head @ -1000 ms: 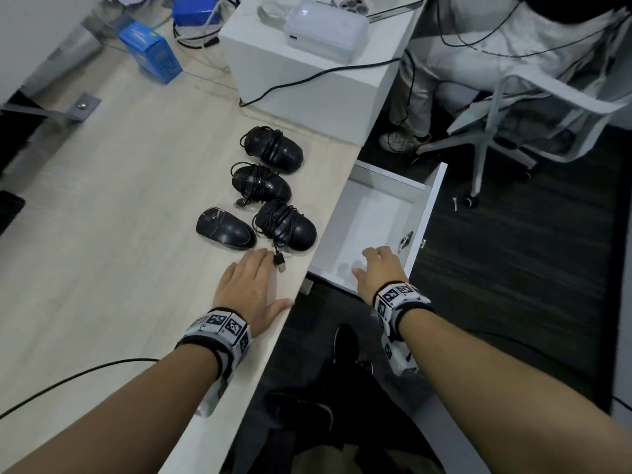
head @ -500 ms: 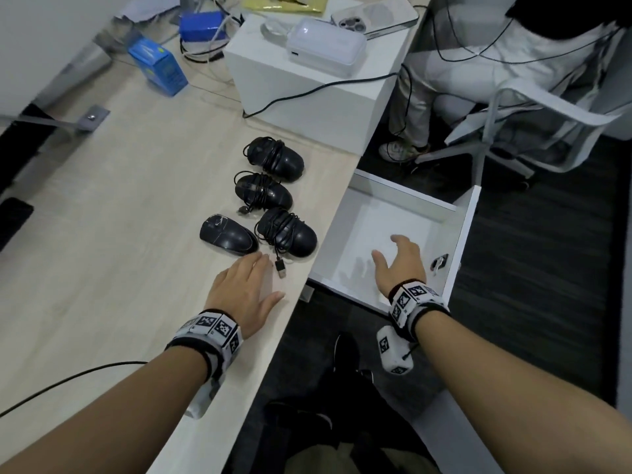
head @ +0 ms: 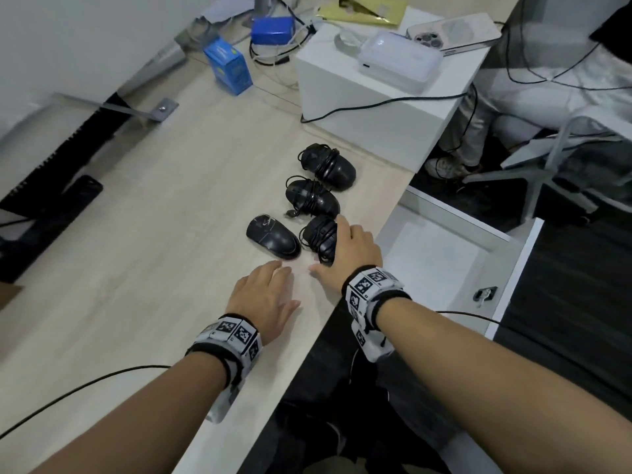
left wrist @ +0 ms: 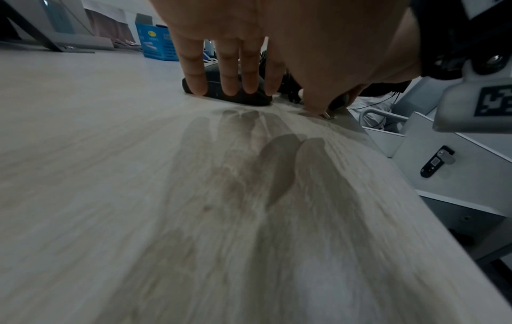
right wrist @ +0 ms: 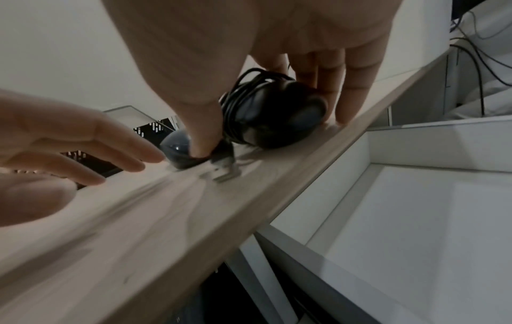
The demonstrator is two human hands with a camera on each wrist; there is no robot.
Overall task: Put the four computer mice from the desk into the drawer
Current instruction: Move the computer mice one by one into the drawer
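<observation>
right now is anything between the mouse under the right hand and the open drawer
Nothing visible. The right hand is around the cable-wrapped mouse near the desk edge, and the drawer stands open just below that edge, its white floor bare where it shows.

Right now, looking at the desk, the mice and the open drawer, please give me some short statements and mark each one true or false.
1. All four mice are on the desk. True.
2. The drawer is closed. False: it is pulled open, and nothing shows inside it.
3. The right hand is closing around the cable-wrapped mouse nearest the desk edge. True.
4. The left hand holds the unwrapped mouse. False: its fingers are straight, just short of that mouse.
5. Three mice have cables wound around them. True.
</observation>
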